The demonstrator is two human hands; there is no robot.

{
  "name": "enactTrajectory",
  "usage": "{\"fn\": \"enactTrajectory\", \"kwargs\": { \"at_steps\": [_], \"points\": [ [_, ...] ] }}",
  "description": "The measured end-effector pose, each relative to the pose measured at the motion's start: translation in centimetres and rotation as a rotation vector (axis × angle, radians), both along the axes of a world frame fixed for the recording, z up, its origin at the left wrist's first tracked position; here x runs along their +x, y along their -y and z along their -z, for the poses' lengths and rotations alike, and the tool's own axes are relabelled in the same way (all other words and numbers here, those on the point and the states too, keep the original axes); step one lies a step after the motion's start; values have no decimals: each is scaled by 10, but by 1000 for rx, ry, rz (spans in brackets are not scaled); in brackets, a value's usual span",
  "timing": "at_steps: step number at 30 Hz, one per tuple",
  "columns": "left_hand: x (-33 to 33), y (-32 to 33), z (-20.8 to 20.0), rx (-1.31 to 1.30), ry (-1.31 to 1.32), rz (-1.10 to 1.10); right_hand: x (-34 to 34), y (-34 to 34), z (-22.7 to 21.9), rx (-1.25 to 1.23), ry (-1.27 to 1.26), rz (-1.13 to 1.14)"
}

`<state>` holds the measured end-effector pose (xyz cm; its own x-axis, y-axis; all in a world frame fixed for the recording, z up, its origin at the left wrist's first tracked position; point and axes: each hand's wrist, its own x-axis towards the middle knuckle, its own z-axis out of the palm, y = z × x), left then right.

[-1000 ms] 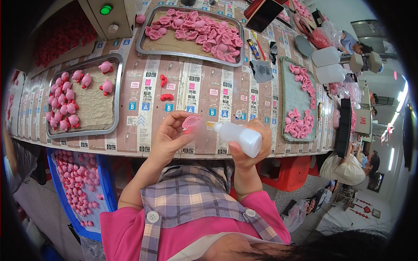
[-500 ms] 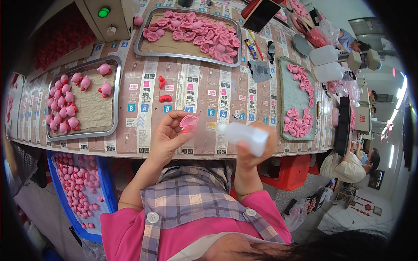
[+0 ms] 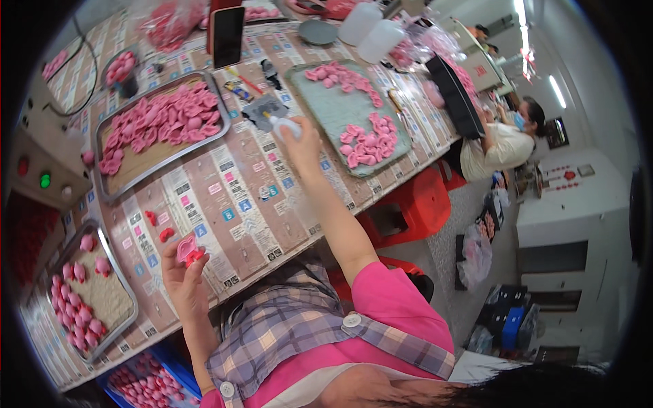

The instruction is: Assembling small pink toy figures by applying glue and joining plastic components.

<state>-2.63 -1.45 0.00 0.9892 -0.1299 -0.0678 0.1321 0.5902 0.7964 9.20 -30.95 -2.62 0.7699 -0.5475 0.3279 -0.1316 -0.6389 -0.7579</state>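
Note:
My left hand pinches a hollow pink rubbery shell by its edge, above the near side of the table. A small red part shows at the shell's lower edge. Just beyond it, two loose red pieces lie on the table. Farther off to the right, my right hand is wrapped round a white squeeze bottle with a yellowish nozzle. The bottle is tilted, its tip over a grey cloth; whether they touch I cannot tell.
A metal tray of pink shells lies beyond my left hand. Round pink figures with red feet fill part of another tray at left. A greenish tray of shells sits right. A phone stands behind; red stools are beside the table.
My right hand has carried the bottle away from the shell, out to the grey cloth. The left hand still holds the shell. The whole view has swung to the right.

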Motion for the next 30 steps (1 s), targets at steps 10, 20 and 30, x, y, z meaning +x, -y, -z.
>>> {"fn": "enactTrajectory", "kwargs": {
  "at_steps": [10,20,30],
  "points": [
    [6,0,-6,35,-84,-79,-29,113,-44,-520,-206,65],
    [6,1,-4,40,-48,-41,-26,135,-35,-523,-134,18],
    [4,-2,3,10,7,2,-70,-59,-24,279,-250,-709]
  ]
}}
